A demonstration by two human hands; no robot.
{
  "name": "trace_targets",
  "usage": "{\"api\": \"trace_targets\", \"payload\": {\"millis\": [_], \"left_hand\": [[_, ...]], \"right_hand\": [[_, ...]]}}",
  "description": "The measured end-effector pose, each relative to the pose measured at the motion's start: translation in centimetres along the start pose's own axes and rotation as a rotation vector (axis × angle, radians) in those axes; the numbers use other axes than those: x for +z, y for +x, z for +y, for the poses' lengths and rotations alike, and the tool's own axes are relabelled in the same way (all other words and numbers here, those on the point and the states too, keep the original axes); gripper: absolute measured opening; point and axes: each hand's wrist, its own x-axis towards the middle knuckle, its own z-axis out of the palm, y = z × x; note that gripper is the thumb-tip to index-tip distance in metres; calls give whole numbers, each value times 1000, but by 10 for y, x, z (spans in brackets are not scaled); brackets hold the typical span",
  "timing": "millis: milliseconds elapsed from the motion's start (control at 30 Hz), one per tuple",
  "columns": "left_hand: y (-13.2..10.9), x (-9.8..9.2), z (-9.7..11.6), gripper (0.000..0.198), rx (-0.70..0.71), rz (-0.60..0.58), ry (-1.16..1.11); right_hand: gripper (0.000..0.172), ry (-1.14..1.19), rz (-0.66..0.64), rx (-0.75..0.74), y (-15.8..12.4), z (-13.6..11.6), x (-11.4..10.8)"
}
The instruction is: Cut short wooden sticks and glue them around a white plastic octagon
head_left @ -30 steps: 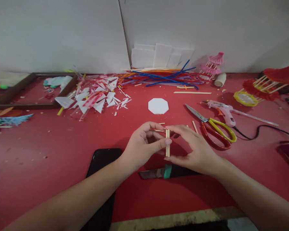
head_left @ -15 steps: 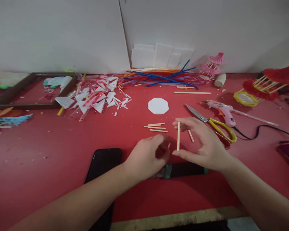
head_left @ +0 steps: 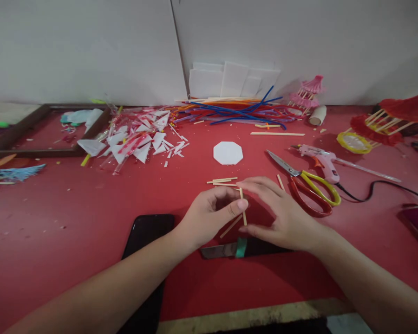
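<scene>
A short, pale wooden stick (head_left: 244, 219) stands nearly upright between my hands. My left hand (head_left: 209, 215) pinches it near the middle with the thumb in front. My right hand (head_left: 282, 211) spans its length, index fingertip at the top end and thumb at the bottom. Below them a second stick (head_left: 231, 227) slants; whether it is held or lies on the table I cannot tell. Just beyond my fingers are several loose sticks (head_left: 223, 180). Behind these lies a white octagonal piece (head_left: 228, 153). A dark-handled cutter knife (head_left: 219, 251) with a green band is under my hands.
Scissors (head_left: 310, 183) and a pink glue gun (head_left: 318, 162) lie right, near another stick (head_left: 280, 182). A black phone (head_left: 149, 236) sits left. Pipe cleaners (head_left: 237, 111), paper scraps (head_left: 142, 134), a brown frame (head_left: 35, 152) and pink (head_left: 308, 93) and red (head_left: 392, 116) tiered models line the back.
My right hand has moved left with the upright stick. My left thumb and fingers have closed on that stick. The slanting stick below now shows more fully.
</scene>
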Motion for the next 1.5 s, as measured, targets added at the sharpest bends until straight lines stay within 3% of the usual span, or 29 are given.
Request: {"api": "trace_targets", "payload": {"millis": [133,200,300,367,433,533,633,733,800,933,1167,1333,1500], "left_hand": [[4,-1,-2,25,-33,91,-148],[4,-1,-2,23,0,156,-216],[6,-1,-1,20,40,225,-258],[6,-2,-1,19,63,253,-257],[7,-3,-1,18,78,300,-271],[10,-7,-2,15,82,386,-360],[11,-10,-3,17,66,401,-385],[7,-7,-3,18,113,308,-169],[1,-4,-3,20,170,240,16],[-10,1,-5,29,236,178,188],[-9,2,-5,13,425,59,283],[-8,2,-2,14,476,-13,342],[-7,2,0,16,481,-53,308]], "right_hand": [[82,3,-22,93,0,-8,-2],[85,-36,-136,159,-1,-14,-8],[57,-162,-402,113,-4,-25,-13],[34,-217,-484,38,-5,-29,-13],[24,-218,-503,0,-6,-30,-12],[24,-93,-445,59,-9,-24,-14],[21,127,-244,155,-11,-13,-19],[18,201,37,161,-11,-5,-22],[19,165,143,139,-9,-4,-22],[23,-11,123,39,-5,-13,-16],[16,-162,81,31,-1,-26,-6],[42,-267,128,-17,-1,-25,-5],[43,-266,125,-30,-1,-27,-3]]}}
